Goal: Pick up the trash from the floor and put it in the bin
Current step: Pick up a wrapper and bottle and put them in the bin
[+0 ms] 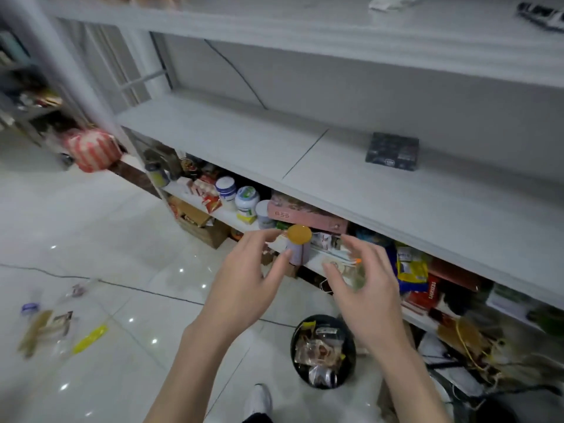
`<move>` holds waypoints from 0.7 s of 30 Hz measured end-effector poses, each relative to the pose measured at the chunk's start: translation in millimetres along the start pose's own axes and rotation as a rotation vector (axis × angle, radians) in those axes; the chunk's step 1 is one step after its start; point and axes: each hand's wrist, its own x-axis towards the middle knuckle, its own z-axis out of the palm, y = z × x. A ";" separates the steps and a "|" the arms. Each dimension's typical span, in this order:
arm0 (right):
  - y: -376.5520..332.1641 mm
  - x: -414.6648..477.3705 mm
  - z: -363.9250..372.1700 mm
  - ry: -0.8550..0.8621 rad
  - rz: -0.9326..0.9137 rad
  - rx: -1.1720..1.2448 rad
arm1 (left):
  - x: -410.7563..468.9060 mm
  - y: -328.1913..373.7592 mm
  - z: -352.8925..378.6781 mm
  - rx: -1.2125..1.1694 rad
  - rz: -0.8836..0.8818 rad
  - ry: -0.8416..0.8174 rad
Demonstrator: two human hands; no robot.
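Well, bin (pixel 292 346) partly filled, more trash (pixel 45 331) lying on the floor (pixel 146 233) well off to the left.
The left hand (pixel 244 279) and right hand (pixel 363 288) hang spread, gripping nothing, above it; best to turn, crouch by that litter and gather several pieces at once.

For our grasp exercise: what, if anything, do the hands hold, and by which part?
Left hand holds nothing. A blurred clear wrapper sits by the right hand's fingers; a grip cannot be told.
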 end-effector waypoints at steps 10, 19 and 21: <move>-44.5 -4.1 60.4 -0.320 -0.138 0.051 | -92.6 -55.2 -56.7 0.012 -0.301 0.236; -105.1 -18.3 171.1 -0.562 -0.206 0.067 | -153.5 -154.2 -124.1 0.026 -0.567 0.404; -125.1 -21.6 203.7 -0.605 -0.231 0.071 | -165.8 -179.4 -144.9 0.032 -0.619 0.434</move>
